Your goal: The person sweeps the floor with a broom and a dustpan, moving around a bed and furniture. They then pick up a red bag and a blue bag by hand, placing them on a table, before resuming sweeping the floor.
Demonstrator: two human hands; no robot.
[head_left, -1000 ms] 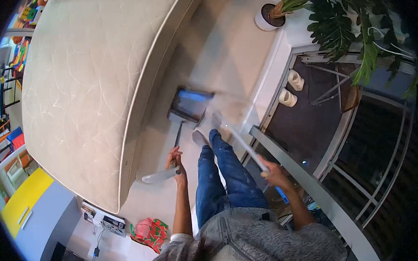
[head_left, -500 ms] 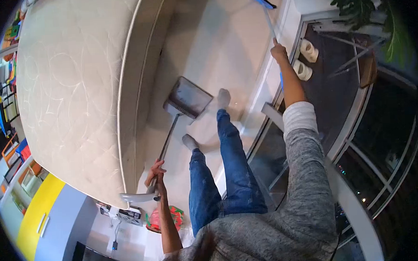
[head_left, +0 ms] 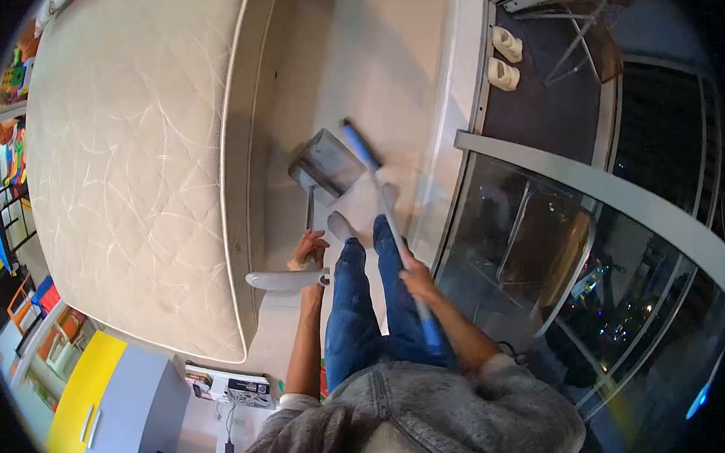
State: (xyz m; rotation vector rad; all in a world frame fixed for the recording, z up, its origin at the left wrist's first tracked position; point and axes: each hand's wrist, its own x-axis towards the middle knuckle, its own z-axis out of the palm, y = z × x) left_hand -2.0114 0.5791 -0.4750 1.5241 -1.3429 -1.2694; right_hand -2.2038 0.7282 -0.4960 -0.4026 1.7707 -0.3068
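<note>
My left hand (head_left: 308, 250) grips the upper handle of a grey long-handled dustpan (head_left: 330, 161), whose pan rests on the floor ahead of my feet. A pale cross grip tops that handle, just below my fingers. In my right hand (head_left: 418, 279) is the pole of a broom, slightly smeared by motion, with a blue lower end near my thigh. Its blue and dark head (head_left: 360, 147) is close along the right edge of the pan. The pole passes over my right leg and hides part of that foot.
A bed with a cream mattress (head_left: 137, 156) runs along the left. To the right are a sliding glass door (head_left: 598, 177) and its raised track. White shoes (head_left: 505, 59) stand beyond the track. A yellow and grey cabinet (head_left: 97, 396) stands lower left.
My right hand has come in from the upper right, bringing the broom head down beside the dustpan. My left hand has shifted slightly up and right, still on the dustpan handle.
</note>
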